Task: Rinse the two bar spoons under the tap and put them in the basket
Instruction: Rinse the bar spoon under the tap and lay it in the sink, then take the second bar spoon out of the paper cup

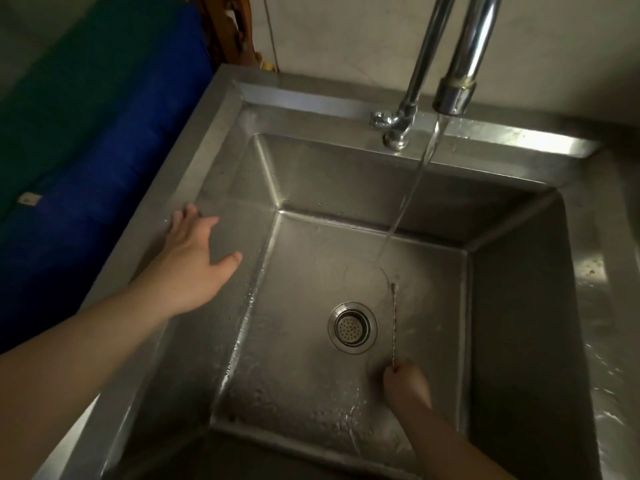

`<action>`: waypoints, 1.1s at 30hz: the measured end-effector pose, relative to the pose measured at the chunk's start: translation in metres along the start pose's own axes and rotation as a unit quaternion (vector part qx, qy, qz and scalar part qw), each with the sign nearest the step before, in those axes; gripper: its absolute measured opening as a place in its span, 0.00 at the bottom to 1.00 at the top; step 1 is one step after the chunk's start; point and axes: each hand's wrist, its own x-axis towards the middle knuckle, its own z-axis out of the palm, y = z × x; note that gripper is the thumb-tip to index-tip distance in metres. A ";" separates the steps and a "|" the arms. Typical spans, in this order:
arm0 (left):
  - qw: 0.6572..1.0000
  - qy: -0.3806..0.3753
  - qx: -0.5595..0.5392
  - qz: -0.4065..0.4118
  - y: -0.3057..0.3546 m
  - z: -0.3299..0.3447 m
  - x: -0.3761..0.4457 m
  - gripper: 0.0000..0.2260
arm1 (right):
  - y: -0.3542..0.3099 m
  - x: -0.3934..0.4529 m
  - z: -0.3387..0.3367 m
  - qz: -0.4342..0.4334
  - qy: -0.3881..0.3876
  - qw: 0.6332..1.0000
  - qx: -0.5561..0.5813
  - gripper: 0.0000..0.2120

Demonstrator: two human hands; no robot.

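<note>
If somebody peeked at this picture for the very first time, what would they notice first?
Probably the stream of water pouring from the shiny tap at the top into the deep metal sink. Next, the right hand low in the sink, holding a thin twisted bar spoon beside the round drain. The left hand rests open on the sink's left rim.

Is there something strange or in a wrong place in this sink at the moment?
Only one bar spoon shows, held in the right hand beside the drain; no second spoon or basket is in view. The water stream lands just short of the spoon's tip. The left hand rests open on the sink rim.
</note>
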 end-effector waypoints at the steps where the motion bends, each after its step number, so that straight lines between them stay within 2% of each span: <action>1: 1.000 0.006 -0.013 0.015 0.000 -0.006 -0.004 0.32 | -0.003 -0.008 -0.002 -0.008 -0.003 1.000 0.006 0.11; 4: 0.996 0.035 -0.040 0.070 -0.004 -0.031 -0.030 0.28 | -0.029 -0.045 -0.005 -0.062 -0.017 0.997 0.030 0.10; 7: 0.988 0.096 -0.051 0.106 -0.013 -0.069 -0.060 0.24 | -0.073 -0.095 -0.003 -0.140 0.000 0.987 0.074 0.07; 11: 0.970 0.187 0.011 0.156 -0.049 -0.137 -0.104 0.19 | -0.132 -0.169 0.006 -0.240 -0.005 0.958 0.155 0.04; 17: 0.963 0.252 0.026 0.091 -0.158 -0.225 -0.184 0.16 | -0.204 -0.279 0.049 -0.368 -0.029 0.917 0.152 0.02; 20: 0.958 0.282 0.000 0.048 -0.214 -0.237 -0.218 0.15 | -0.235 -0.326 0.079 -0.418 -0.051 0.895 0.150 0.03; 23: 0.947 0.317 -0.038 -0.004 -0.267 -0.233 -0.248 0.15 | -0.267 -0.367 0.111 -0.451 -0.115 0.873 0.147 0.05; 26: 0.949 0.308 -0.050 -0.046 -0.317 -0.217 -0.267 0.16 | -0.298 -0.396 0.142 -0.462 -0.145 0.863 0.146 0.06; 29: 0.961 0.249 -0.081 -0.090 -0.358 -0.190 -0.280 0.21 | -0.324 -0.419 0.167 -0.458 -0.181 0.856 0.156 0.07; 33: 0.972 0.149 -0.114 -0.139 -0.392 -0.157 -0.286 0.29 | -0.356 -0.440 0.191 -0.433 -0.228 0.854 0.175 0.19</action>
